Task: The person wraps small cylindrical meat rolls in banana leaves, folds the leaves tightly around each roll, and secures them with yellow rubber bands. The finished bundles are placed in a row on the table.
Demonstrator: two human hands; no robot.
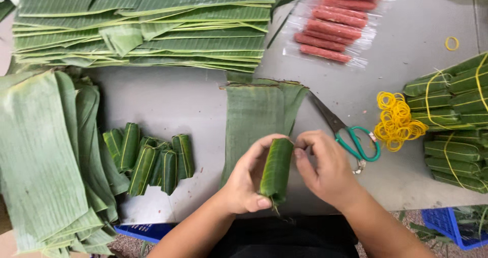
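Note:
My left hand (247,179) grips a roll wrapped in green banana leaf (277,169), thumb at its near end and fingers curled over the far end. My right hand (325,169) presses against the roll's right side, fingertips at its top end. Under both hands lies a flat strip of banana leaf (251,116) on the grey table (168,100). Just right of my right hand lie scissors with green handles (351,136).
Several wrapped rolls (152,159) lie at the left. Leaf stacks (142,27) fill the back and left (40,156). Pink sausages in clear wrap (335,27) lie at the back. Yellow rubber bands (396,121) and banded bundles (457,116) sit right. Blue crates (447,225) stand below.

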